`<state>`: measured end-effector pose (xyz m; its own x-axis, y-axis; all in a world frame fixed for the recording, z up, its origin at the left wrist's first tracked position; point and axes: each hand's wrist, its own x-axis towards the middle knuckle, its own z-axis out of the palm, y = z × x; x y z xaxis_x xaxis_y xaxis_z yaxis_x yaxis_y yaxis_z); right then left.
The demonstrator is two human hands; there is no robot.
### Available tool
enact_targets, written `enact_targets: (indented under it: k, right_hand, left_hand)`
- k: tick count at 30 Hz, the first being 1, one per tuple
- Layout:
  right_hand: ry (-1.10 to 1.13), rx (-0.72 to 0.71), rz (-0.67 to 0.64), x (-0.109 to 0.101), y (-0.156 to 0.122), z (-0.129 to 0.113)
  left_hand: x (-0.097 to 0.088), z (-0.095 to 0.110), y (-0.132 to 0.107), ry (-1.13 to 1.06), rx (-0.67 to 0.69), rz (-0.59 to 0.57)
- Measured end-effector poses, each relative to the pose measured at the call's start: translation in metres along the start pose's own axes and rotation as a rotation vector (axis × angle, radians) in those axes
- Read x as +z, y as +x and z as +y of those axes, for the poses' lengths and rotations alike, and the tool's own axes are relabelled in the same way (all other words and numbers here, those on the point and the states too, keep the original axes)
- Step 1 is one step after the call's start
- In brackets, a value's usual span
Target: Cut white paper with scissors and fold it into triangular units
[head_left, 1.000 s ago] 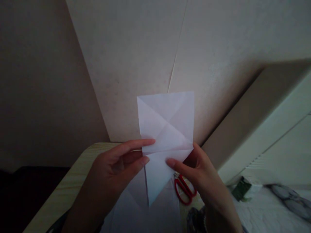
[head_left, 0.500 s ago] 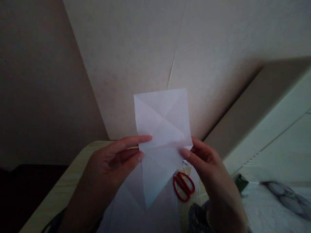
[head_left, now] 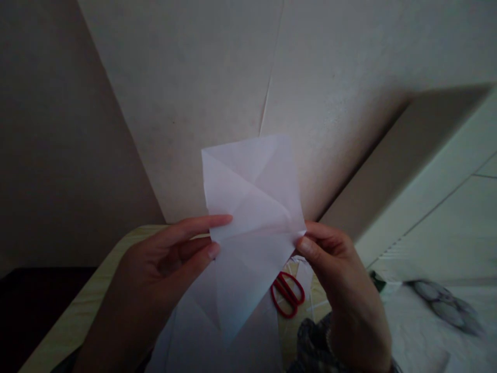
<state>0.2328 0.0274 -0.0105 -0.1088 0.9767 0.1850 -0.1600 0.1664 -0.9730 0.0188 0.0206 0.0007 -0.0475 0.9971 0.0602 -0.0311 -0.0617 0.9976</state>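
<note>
A white sheet of paper (head_left: pixel 252 207) with crossing diagonal creases is held up between both hands. One horizontal fold runs across its middle, and the lower part tapers to a point. My left hand (head_left: pixel 166 264) grips the left edge, its index finger lying over the front and its thumb just below. My right hand (head_left: pixel 334 264) pinches the right edge at the horizontal fold between thumb and fingers. Under the held sheet lies more white paper (head_left: pixel 248 344), partly covered. Red-handled scissors (head_left: pixel 287 295) rest on the table beside it, their blades hidden.
The pale wooden table (head_left: pixel 93 290) meets the light wall (head_left: pixel 186 103) behind the paper. A white cabinet (head_left: pixel 438 197) stands on the right. Below it, a pair of glasses (head_left: pixel 442 305) lies on a white surface near a small green object (head_left: pixel 376 281).
The view has shifted slightly, so most things appear a little further left. My right thumb has slid outward to the paper's right edge. The sheet tilts a little more.
</note>
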Motion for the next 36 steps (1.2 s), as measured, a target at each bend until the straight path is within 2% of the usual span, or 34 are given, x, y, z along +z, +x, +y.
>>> enact_targets:
  k: [3,6,24,36]
  right_hand:
    - [0.003,0.01,0.018,0.003,-0.001,0.0]
    - [0.006,0.008,0.024,0.003,-0.002,0.0]
    - [-0.016,0.005,0.071,0.007,0.001,0.008]
    - [-0.057,-0.05,0.091,0.011,0.002,0.008]
  left_hand:
    - [0.005,0.0,-0.003,0.01,0.016,0.087]
    - [0.008,0.0,-0.005,-0.001,0.018,0.125]
    - [0.007,0.0,-0.006,0.063,0.072,0.157]
    - [0.0,-0.001,-0.006,0.253,0.168,0.247]
